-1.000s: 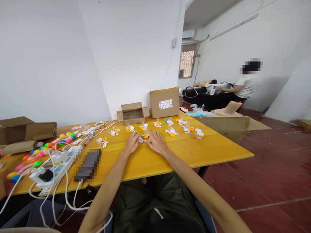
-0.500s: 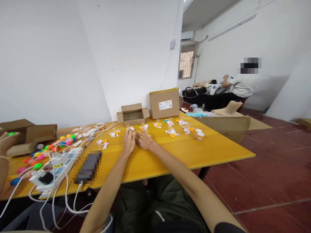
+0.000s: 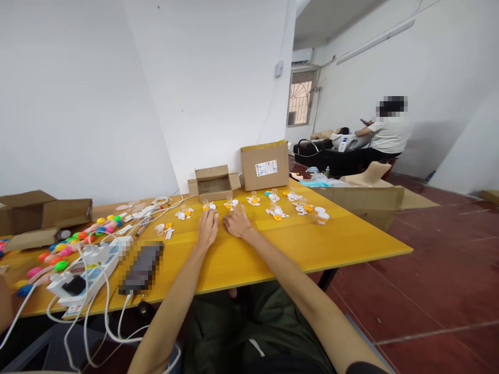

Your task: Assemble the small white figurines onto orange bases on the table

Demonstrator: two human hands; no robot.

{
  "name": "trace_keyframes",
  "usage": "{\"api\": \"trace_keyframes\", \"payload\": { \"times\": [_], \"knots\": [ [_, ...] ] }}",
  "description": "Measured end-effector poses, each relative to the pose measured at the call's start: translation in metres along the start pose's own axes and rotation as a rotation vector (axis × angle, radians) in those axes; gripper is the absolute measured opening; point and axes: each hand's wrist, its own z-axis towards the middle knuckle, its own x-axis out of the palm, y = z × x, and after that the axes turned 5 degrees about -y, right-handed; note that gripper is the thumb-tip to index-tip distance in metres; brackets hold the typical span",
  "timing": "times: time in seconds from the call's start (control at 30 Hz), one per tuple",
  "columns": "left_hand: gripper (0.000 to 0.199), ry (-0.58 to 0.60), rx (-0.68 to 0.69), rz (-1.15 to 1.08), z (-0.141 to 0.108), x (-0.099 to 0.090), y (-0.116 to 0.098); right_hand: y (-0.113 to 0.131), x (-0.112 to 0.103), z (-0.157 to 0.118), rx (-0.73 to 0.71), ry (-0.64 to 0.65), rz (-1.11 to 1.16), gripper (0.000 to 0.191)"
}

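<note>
My left hand [image 3: 208, 227] rests on the yellow table [image 3: 312, 239], its fingers stretched forward beside a small group of white and orange plastic pieces [image 3: 209, 206]. No object shows in it. To its right, my right hand [image 3: 237, 223] lies with its fingers bent loosely toward the tabletop and its thumb apart. Nothing can be seen in its grasp, though its palm is hidden. Just beyond it is another group of white and orange pieces [image 3: 231, 204]. Several similar groups with clear little cups spread across the table, and white-lidded jars [image 3: 322, 216] stand at the right.
An open carton [image 3: 214, 193] and a closed cardboard box [image 3: 265, 169] stand at the back. Leftward lie a phone [image 3: 141, 267], a power strip [image 3: 103, 270] with cables, and colourful balls [image 3: 64, 251]. Another person [image 3: 390, 135] sits in the background; part of someone's arm [image 3: 4, 304] shows far left.
My right hand has drawn away from the left hand and the pieces, its thumb now raised. The neighbour's hand with a green ball at far left has mostly left view.
</note>
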Motion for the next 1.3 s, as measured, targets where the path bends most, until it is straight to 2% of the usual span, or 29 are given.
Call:
{"api": "trace_keyframes", "payload": {
  "times": [0.3,0.87,1.07,1.3],
  "knots": [
    [0.026,0.001,0.003,0.016,0.0,0.0,-0.002,-0.024,-0.009,-0.008,0.017,0.117,-0.13,0.039],
    [0.028,0.001,0.01,0.03,-0.001,0.003,0.005,-0.06,-0.006,-0.02,0.021,0.096,-0.157,0.04],
    [0.025,-0.017,0.025,0.024,-0.001,0.004,0.005,-0.063,0.004,-0.02,-0.014,0.019,-0.18,0.039],
    [0.024,-0.021,0.035,0.025,0.0,0.005,0.007,-0.065,0.014,-0.021,-0.129,-0.142,-0.198,0.039]
  ]
}}
